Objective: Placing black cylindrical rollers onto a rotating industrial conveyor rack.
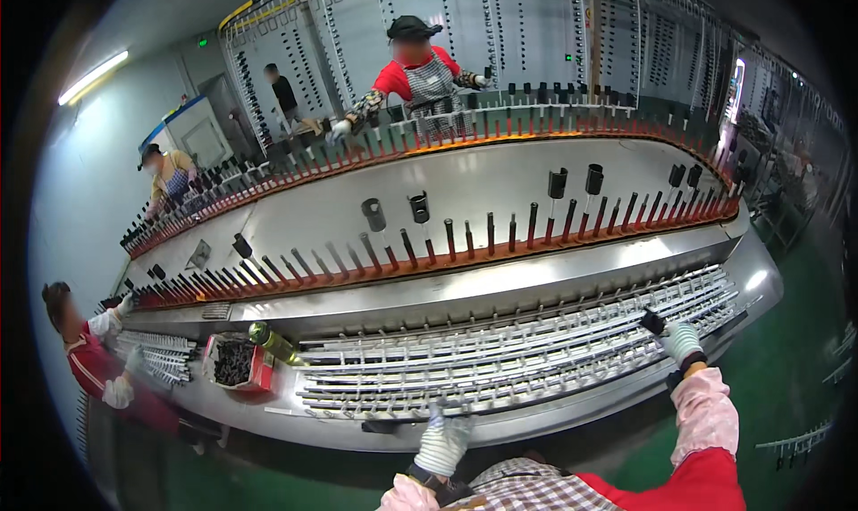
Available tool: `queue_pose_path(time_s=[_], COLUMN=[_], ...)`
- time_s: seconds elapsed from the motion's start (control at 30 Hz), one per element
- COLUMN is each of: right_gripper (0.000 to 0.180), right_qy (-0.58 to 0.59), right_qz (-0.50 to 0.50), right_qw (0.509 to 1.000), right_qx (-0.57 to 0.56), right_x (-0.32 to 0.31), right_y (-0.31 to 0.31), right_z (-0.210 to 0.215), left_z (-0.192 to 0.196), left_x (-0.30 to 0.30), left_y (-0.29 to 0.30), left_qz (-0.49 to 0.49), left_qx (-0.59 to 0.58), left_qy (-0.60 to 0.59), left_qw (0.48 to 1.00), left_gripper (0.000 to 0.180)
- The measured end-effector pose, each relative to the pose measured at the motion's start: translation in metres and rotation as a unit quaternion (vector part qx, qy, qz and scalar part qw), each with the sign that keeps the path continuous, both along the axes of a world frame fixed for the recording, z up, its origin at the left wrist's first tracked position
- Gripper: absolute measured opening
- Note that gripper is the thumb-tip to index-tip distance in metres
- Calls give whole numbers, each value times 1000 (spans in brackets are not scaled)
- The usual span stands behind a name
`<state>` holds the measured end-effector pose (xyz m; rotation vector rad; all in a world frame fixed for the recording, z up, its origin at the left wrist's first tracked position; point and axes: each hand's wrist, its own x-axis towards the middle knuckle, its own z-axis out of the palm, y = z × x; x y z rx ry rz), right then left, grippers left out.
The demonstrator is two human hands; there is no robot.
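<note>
My right hand (682, 343), in a striped knit glove, grips a small black plastic-looking part (653, 321) above the right end of a stack of silver racks (509, 354). These racks are long metal bars with many short prongs, lying side by side along the near bench. My left hand (443, 441), gloved alike, is at the front edge of the stack, its fingertips against the nearest bars. Blur hides whether those fingers grip anything. A dark piece (382, 428) lies at the bench edge, left of that hand.
Behind the racks runs a looped conveyor of upright spindles (512, 234), some bearing black cylindrical parts (558, 184). A red box of dark pieces (271, 374) and a green bottle (273, 341) stand left. One co-worker (85, 350) is at left; others work across the conveyor.
</note>
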<state>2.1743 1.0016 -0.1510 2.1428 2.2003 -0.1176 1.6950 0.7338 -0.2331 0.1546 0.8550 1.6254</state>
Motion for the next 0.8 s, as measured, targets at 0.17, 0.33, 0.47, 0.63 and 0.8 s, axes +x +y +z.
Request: queue_pose_path(time_s=[0.17, 0.33, 0.47, 0.63, 0.8], right_gripper=[17, 15, 14, 20, 28], right_qy=[197, 739, 604, 650, 714], right_qz=[-9, -97, -62, -73, 30], right_qw=[961, 652, 771, 720, 668], right_qx=[192, 140, 191, 234, 207], right_x=[-48, -113, -149, -181, -262], right_y=[-56, -123, -183, -162, -83], right_z=[16, -7, 20, 48, 73], left_z=[10, -37, 50, 143, 145], left_x=[-23, -47, -69, -157, -281], left_y=[-16, 6, -13, 25, 158], left_qz=[-30, -44, -366, -419, 41], left_qx=[-111, -188, -139, -36, 9], left_qy=[-158, -162, -204, 133, 296], left_qw=[981, 968, 897, 898, 954], left_gripper=[44, 57, 78, 69, 49])
